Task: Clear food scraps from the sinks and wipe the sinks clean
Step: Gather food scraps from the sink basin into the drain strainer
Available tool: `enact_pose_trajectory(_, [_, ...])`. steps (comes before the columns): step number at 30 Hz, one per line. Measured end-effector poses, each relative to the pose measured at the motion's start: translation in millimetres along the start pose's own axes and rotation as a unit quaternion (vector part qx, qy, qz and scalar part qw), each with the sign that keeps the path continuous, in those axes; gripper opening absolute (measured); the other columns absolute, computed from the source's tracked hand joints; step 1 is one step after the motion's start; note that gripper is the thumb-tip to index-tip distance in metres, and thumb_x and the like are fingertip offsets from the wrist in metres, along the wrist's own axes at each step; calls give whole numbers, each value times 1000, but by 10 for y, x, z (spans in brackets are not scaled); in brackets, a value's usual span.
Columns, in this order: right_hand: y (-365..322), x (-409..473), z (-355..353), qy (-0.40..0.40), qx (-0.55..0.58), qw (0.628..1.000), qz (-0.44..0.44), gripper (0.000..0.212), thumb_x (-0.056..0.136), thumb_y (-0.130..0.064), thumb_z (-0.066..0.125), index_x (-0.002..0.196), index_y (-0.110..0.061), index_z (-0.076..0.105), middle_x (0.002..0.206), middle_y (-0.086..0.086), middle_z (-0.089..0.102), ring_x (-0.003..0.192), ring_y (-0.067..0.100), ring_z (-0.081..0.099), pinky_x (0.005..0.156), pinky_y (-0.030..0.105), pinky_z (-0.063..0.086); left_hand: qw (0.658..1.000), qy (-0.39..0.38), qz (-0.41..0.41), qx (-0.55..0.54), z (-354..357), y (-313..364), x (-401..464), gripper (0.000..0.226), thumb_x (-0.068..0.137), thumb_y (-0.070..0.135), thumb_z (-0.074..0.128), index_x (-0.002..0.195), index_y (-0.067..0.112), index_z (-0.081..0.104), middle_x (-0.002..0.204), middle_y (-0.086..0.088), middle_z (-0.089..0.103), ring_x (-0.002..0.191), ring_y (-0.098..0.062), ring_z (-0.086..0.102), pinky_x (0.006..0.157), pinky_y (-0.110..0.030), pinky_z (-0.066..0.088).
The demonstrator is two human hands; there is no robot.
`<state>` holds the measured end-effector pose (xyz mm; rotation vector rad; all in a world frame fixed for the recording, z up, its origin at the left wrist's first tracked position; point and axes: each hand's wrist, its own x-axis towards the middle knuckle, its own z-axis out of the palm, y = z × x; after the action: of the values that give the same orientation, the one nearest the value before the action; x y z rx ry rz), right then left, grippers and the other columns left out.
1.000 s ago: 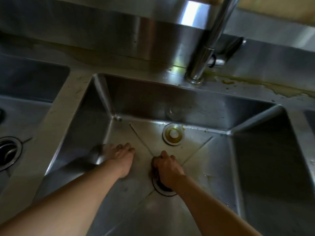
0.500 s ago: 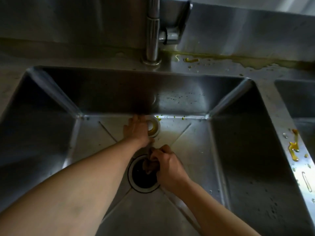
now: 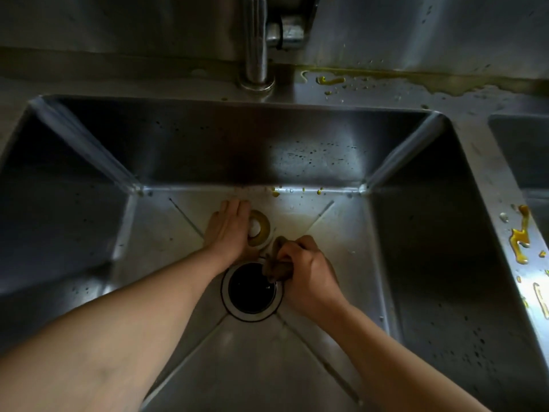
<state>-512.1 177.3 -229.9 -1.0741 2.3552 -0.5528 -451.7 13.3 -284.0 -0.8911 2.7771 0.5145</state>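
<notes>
We see our right hand (image 3: 309, 278) gripping a crumpled dark brown rag (image 3: 277, 264), a shapeless wad without clear long axis, at the black round drain hole's (image 3: 252, 288) 2 o'clock rim in the stainless steel sink (image 3: 416, 233). Our left hand (image 3: 230, 230), fingers straight and together pointing to 12 o'clock, rests flat beside the round yellow-stained white plug (image 3: 260, 228) at the drain's 12 o'clock. Since half a second ago, the rag has lifted clear of the drain's mouth.

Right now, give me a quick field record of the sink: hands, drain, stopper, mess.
left hand: fingers straight, flat on the sink floor, beside the stopper
right hand: grips a dark brown clump at the drain's edge
drain: open, dark inside
stopper: round, yellow-stained, lying behind the drain
sink: specks on back wall, yellow bits along back seam
counter: yellow spill by the faucet and on the right rim
</notes>
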Motion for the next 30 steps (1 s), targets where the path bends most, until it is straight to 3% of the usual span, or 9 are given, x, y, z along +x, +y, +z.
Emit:
enact_pose_trajectory(3, [-24, -76, -34, 4, 6, 1000, 25, 29, 74, -3, 60, 102, -12, 64, 103, 3, 45, 79, 31, 58, 67, 26, 47, 995, -23, 80, 62, -70, -59, -289, 102, 51, 38, 86, 136, 15, 34, 133, -5, 34, 118, -24, 38, 96, -33, 36])
enact_pose_trajectory(6, [-104, -182, -88, 7, 6, 999, 49, 28, 75, -3, 55, 100, -12, 63, 99, 2, 41, 79, 35, 58, 67, 27, 45, 973, -44, 172, 148, -169, -16, -533, 89, 64, 20, 77, 140, 14, 31, 140, -6, 32, 122, -25, 33, 95, -32, 32])
enact_pose_trajectory(11, [-188, -251, -162, 22, 1, 994, 106, 30, 79, -10, 56, 108, -15, 61, 99, -1, 36, 88, 34, 57, 75, 28, 45, 945, -25, 251, 206, -359, 140, -715, 50, 86, 10, 29, 135, 12, 39, 134, -6, 40, 118, -25, 41, 88, -33, 35])
enact_pose_trajectory(13, [-225, -263, -193, 26, -2, 993, 119, 31, 79, -12, 55, 109, -16, 60, 101, 1, 39, 91, 34, 57, 76, 29, 44, 937, -7, 280, 210, -463, 167, -744, 62, 78, 10, 12, 125, 10, 53, 122, -6, 51, 109, -24, 50, 81, -32, 41])
enact_pose_trajectory(18, [-250, -236, -207, 31, 3, 991, 127, 30, 81, -12, 53, 109, -17, 60, 104, 3, 41, 92, 35, 56, 75, 32, 45, 930, 4, 285, 231, -536, 165, -761, 71, 75, 9, 1, 132, 11, 42, 129, -6, 43, 117, -26, 42, 87, -34, 36])
enact_pose_trajectory(21, [-169, -163, -197, 41, 19, 992, 122, 26, 84, -14, 53, 109, -18, 60, 100, -3, 37, 88, 29, 55, 75, 30, 45, 932, 5, 270, 242, -538, 154, -754, 59, 80, 8, 14, 134, 9, 37, 131, -8, 39, 120, -27, 38, 90, -35, 34])
enact_pose_trajectory(24, [6, 29, -204, 57, 91, 980, 169, 29, 87, -7, 48, 113, -15, 58, 97, -16, 49, 83, 8, 57, 76, 28, 50, 946, -17, 230, 226, -511, 113, -701, 63, 81, 12, 56, 138, 9, 28, 135, -8, 32, 122, -27, 32, 94, -34, 30])
enact_pose_trajectory(28, [296, 467, -267, 146, 135, 958, 207, 26, 97, -10, 38, 116, -14, 55, 91, -16, 47, 87, 12, 56, 92, 30, 46, 967, -12, 177, 182, -527, 23, -608, 81, 68, 35, 75, 135, 15, 34, 132, -2, 37, 117, -22, 36, 90, -31, 32])
enact_pose_trajectory(30, [466, 707, -296, 137, 47, 973, 179, 38, 91, -6, 43, 128, -12, 50, 113, -2, 52, 104, 26, 53, 96, 29, 41, 977, 1, 157, 146, -531, -42, -557, 81, 60, 32, 78, 131, 15, 43, 126, -2, 44, 112, -23, 42, 85, -31, 34])
